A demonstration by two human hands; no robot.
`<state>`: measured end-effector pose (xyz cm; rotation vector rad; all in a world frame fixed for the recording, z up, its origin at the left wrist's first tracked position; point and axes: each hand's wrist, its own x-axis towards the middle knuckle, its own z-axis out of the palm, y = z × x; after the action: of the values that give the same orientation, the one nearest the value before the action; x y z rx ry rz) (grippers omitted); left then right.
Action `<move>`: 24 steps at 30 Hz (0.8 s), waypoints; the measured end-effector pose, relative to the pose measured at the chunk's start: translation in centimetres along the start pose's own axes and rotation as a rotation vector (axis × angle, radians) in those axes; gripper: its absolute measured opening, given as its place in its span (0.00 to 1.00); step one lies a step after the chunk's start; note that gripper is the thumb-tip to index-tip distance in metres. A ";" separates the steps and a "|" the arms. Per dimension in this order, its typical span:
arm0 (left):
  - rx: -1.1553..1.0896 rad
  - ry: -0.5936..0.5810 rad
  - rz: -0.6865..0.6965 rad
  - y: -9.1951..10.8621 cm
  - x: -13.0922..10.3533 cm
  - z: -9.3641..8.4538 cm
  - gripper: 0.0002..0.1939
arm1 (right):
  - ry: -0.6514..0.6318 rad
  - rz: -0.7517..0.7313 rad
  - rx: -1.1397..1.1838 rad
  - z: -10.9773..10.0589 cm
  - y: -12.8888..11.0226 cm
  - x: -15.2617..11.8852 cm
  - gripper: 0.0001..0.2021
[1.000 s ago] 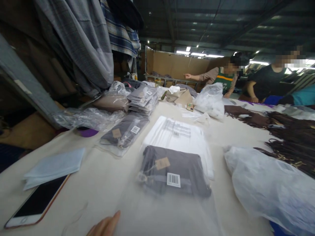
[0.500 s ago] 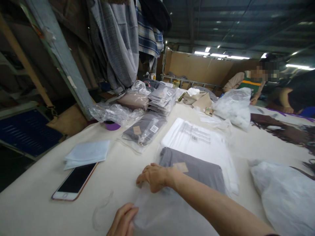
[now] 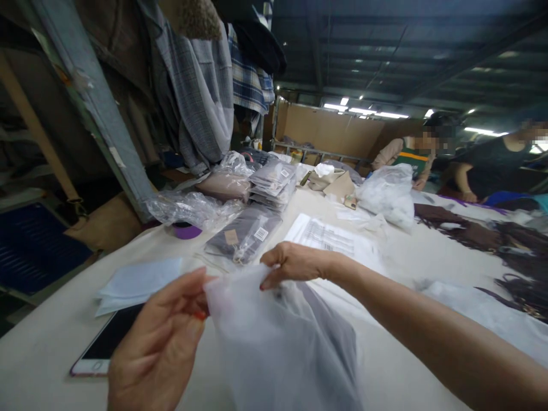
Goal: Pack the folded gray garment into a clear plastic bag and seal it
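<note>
Head view: both hands up over the surface (image 3: 398, 257), pinching one clear plastic bag (image 3: 278, 348) by its top edge. Left hand (image 3: 158, 342) grips the left corner between thumb and fingers, right hand (image 3: 295, 264) grips the right corner. Bag hangs just above the surface with a grey garment (image 3: 329, 331) dimly seen through it. One phone (image 3: 105, 348) lies left, touching one pale blue cloth (image 3: 137, 278). One bagged dark garment (image 3: 242, 234) lies beyond, one stack of bagged garments (image 3: 272, 182) further back. One white printed sheet (image 3: 329, 240) sits behind the right hand. Two other people (image 3: 454, 165) stand far right. Dark straps (image 3: 483, 240) lie right, count unclear.
</note>
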<state>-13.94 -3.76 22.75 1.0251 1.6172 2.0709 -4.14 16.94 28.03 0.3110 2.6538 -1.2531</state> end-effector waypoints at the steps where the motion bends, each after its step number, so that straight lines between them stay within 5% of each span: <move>1: -0.142 -0.049 -0.037 0.0 0.4 0.0 0.27 | 0.125 -0.003 0.131 -1.2 0.1 -1.4 0.06; 3: -0.355 -0.196 -0.176 -1.1 0.8 -0.3 0.38 | 0.379 -0.014 0.319 -3.3 0.1 -4.3 0.07; 6: -0.549 -0.325 -0.539 -5.0 0.6 -0.8 0.34 | 0.803 -0.061 0.603 -4.8 0.2 -9.0 0.09; 11: -0.534 -0.313 -0.551 -9.0 0.4 2.0 0.46 | 1.267 0.053 0.970 -2.3 2.5 -15.8 0.11; 18: -0.157 -0.242 -0.451 -7.7 0.7 9.6 0.23 | 1.608 0.202 1.092 5.3 7.1 -23.0 0.12; 24: -0.089 -0.320 -0.379 -5.3 1.0 12.4 0.20 | 1.622 0.253 1.141 10.5 10.1 -26.9 0.17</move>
<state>-6.87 7.30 19.41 0.8850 1.4146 1.6218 25.29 12.18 21.00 2.5579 1.7615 -3.0352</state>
